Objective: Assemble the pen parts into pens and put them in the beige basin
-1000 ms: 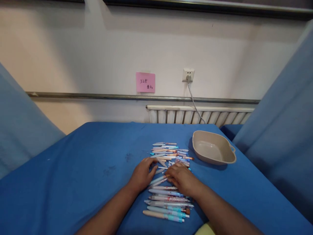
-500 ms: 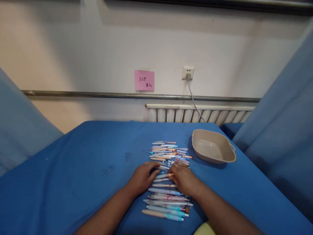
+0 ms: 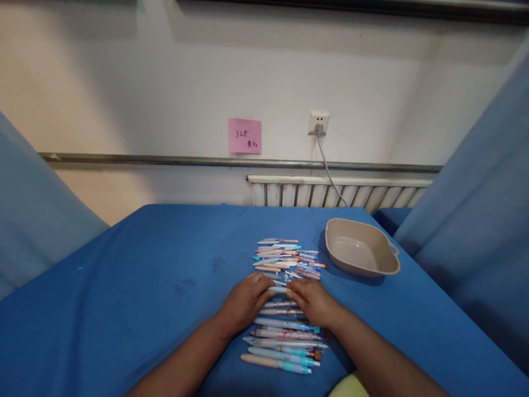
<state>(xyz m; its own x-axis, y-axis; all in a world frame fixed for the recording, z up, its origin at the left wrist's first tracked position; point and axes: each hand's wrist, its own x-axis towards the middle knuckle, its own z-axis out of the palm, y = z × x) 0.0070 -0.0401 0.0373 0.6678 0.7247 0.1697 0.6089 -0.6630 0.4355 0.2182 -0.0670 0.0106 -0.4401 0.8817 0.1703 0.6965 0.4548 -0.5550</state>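
Observation:
A pale pen (image 3: 278, 289) lies level between my two hands, over the middle of a column of pens. My left hand (image 3: 246, 298) is closed, thumb and fingers pinching its left end. At the other end, the fingers of my right hand (image 3: 313, 301) close on the same pen and hide its tip. Below my hands several pens lie side by side, among them a blue one (image 3: 281, 323) and a peach and turquoise one (image 3: 275, 364) nearest me. Beyond them is a denser group of pens and pen parts (image 3: 285, 259), with small white bits beside my right fingers.
A beige plastic basin (image 3: 359, 248) stands at the right on the blue cloth (image 3: 165, 253). Behind the table are a metal rail (image 3: 185, 161), a radiator (image 3: 301, 193), and a socket (image 3: 318, 122) with a plugged cable. Blue curtains (image 3: 475, 220) hang on both sides.
My hands have come together on one pen. A pale and orange pen that lay under my right fingers has left its place in the row, and a pale pen is now held between both hands.

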